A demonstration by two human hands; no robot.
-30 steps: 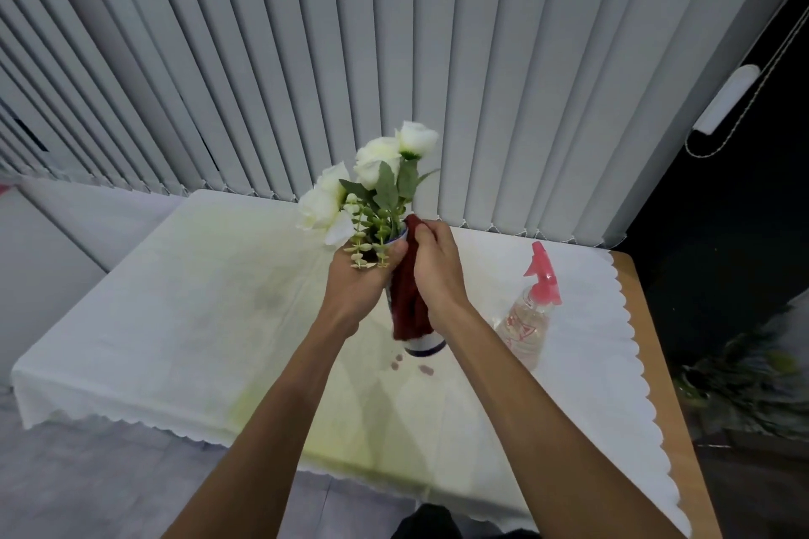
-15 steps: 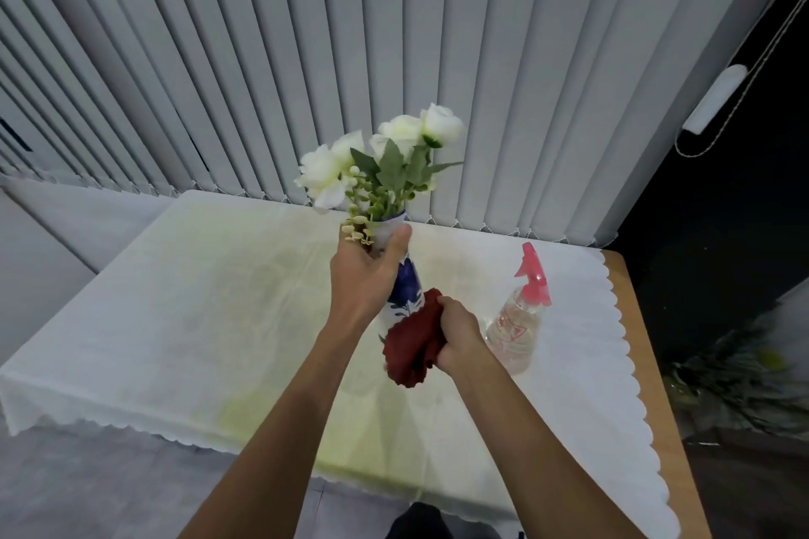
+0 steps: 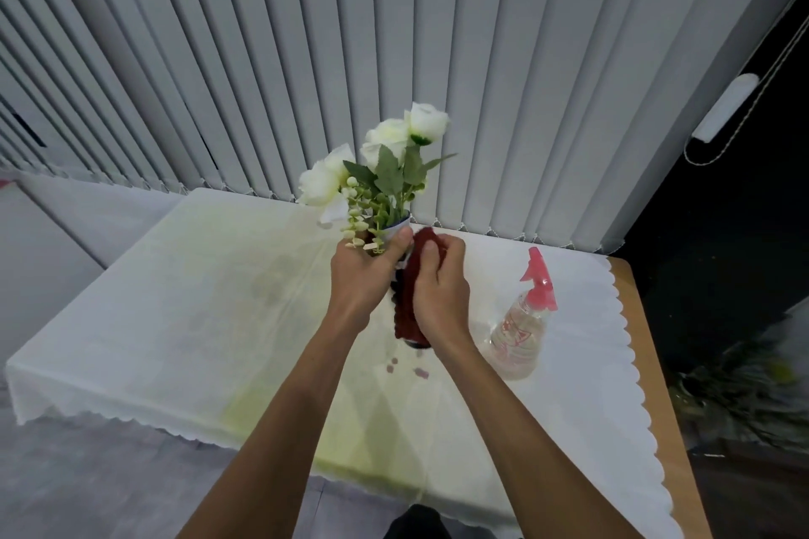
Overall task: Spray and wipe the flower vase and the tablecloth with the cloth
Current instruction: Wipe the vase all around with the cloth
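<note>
Soft, even indoor light falls on the tablecloth, with faint shadows beneath the hands. Wide-angle distortion bows the blinds above them; the dark far-right edge is blurred.

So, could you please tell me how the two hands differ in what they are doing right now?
The left hand grips the vase at its neck, just under the flowers; the right hand presses the red cloth against the vase's side. The left hand is bare on the vase; the right touches it through cloth. Both hold the vase above the tablecloth.

home or office room | vertical blinds | tablecloth on table
</note>
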